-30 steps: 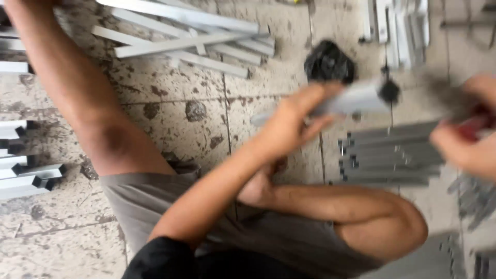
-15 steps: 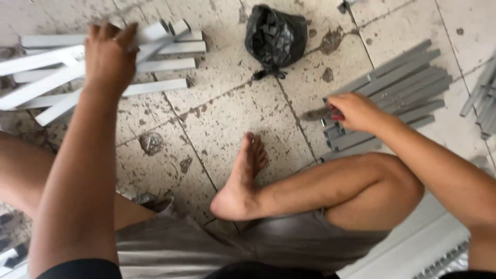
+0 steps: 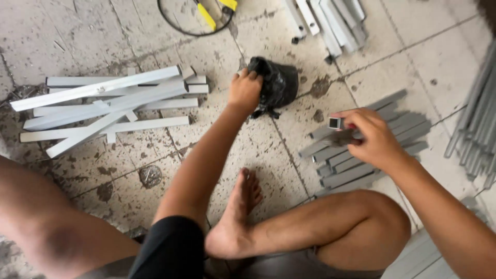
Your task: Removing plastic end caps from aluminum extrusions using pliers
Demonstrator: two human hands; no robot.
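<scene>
The left hand [image 3: 244, 92] was clenched on the rim of a small black plastic bag [image 3: 276, 82] sitting on the tiled floor [image 3: 103, 41], the bag lying just to its right. The right hand [image 3: 373, 139] pinched a short grey square tube [image 3: 338, 124], open end facing the camera, above the stack of grey tubes [image 3: 361, 155], its long axis pointing left toward the bag, which sat nearer the left hand.

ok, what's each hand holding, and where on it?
Right hand pinches a short grey square tube near its open end. Left hand grips the top edge of a black plastic bag on the floor.
</scene>
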